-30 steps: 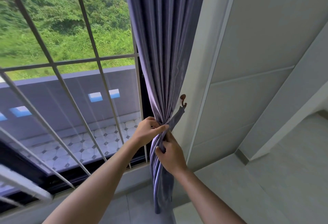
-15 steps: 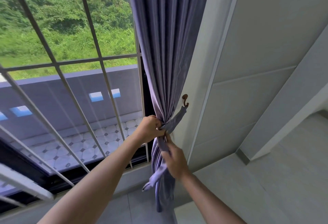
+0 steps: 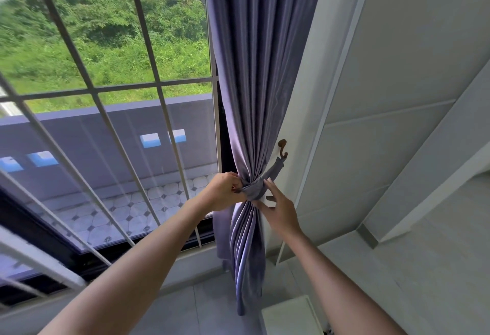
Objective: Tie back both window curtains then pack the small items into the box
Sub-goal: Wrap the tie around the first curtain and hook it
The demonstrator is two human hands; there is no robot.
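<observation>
A purple-grey curtain [image 3: 261, 74] hangs gathered at the right edge of the window. A matching fabric tie-back [image 3: 256, 188] wraps its waist and runs up to a brown wall hook [image 3: 282, 147]. My left hand [image 3: 225, 191] pinches the tie-back's left end against the bunched folds. On the other side, my right hand [image 3: 278, 208] is spread with fingers apart, fingertips touching the tie-back and the curtain just below it. The box and the small items are out of view.
A barred window [image 3: 106, 90] with white grilles fills the left, with a balcony and greenery beyond. White wall panels [image 3: 384, 96] stand on the right. A white block top [image 3: 289, 313] sits low beside the curtain's hem.
The tie-back has been pulled around the curtain's waist. My right hand, gripping the folds lower down before, has let go and opened beside the tie-back. My left hand stays pinched at the waist.
</observation>
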